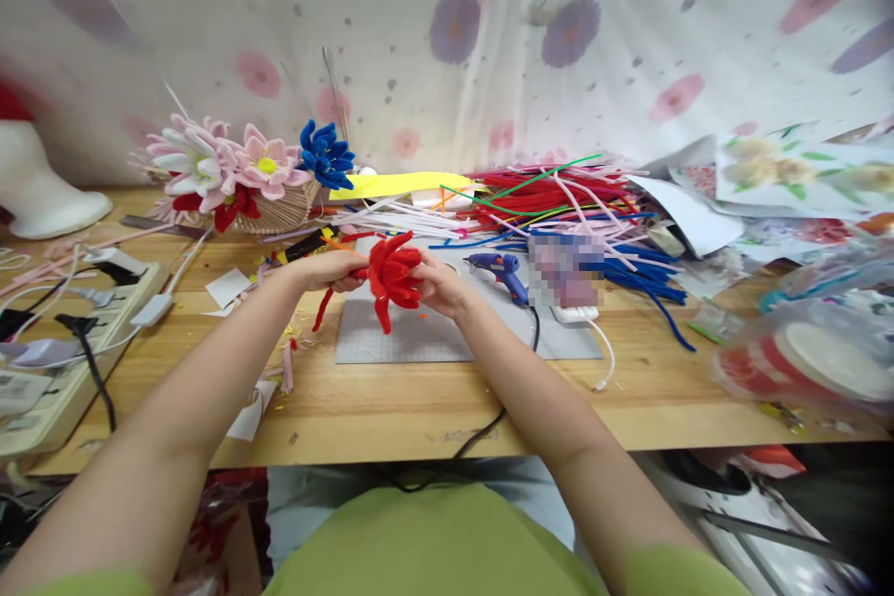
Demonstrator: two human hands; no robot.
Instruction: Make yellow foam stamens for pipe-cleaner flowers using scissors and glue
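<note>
A red pipe-cleaner flower (pixel 392 272) is held between my two hands, above the left part of a grey cutting mat (pixel 447 346). My left hand (pixel 333 270) is closed around the base of the flower, where loose red stems stick out to the left. On the other side, my right hand (pixel 439 283) grips the petals from the right; its fingertips are partly hidden behind them. A blue glue gun (pixel 500 272) lies on the mat to the right of my right hand, its black cable running down over the table edge.
Bundles of coloured pipe cleaners (pixel 559 196) lie along the back. Finished flowers in a woven basket (pixel 279 209) stand at the back left. A power strip (pixel 76 372) with cables lies at the left, a bagged tub (pixel 810 363) at the right. Paper scraps (pixel 227 287) litter the wooden table (pixel 629 410).
</note>
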